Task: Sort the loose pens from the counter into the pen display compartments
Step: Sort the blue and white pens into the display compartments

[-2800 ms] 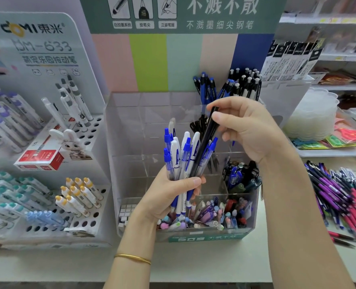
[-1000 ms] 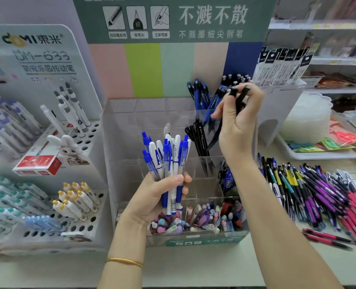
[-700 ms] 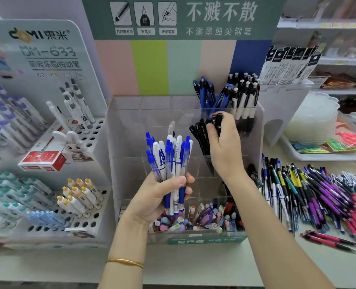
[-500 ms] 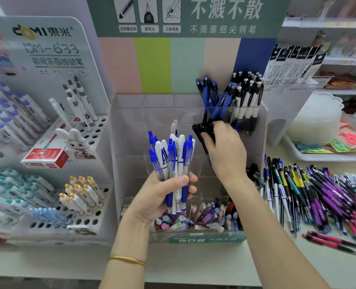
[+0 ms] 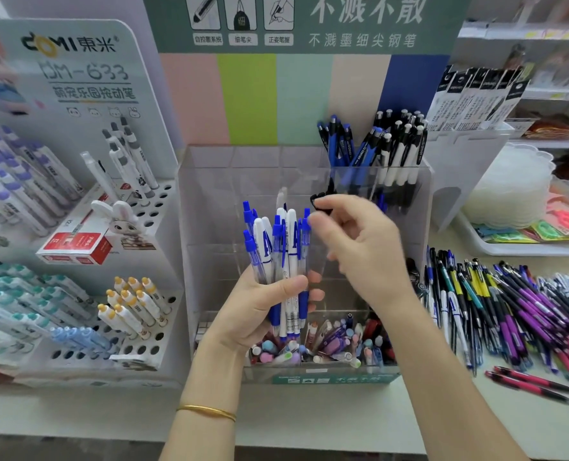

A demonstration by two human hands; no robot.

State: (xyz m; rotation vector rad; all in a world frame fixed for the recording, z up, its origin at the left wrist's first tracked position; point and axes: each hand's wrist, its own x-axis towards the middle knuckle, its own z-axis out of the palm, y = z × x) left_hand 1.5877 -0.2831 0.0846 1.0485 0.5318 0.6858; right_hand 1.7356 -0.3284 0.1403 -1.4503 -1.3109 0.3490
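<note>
Her left hand [image 5: 263,304] is clenched upright around a bunch of blue-and-white pens [image 5: 278,261], in front of the clear pen display [image 5: 419,201]; her right hand [image 5: 359,247], empty with fingers loosely curled, has pulled back from the black pens [image 5: 321,198] in a middle compartment; loose pens [image 5: 516,307] lie on the surface at right.

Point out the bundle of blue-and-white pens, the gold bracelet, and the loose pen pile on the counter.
bundle of blue-and-white pens [image 5: 278,247]: head view, mid barrels above the fist.
gold bracelet [image 5: 206,410]: head view, band on the wrist.
loose pen pile [image 5: 516,311]: head view, purple pens mid-pile.
</note>
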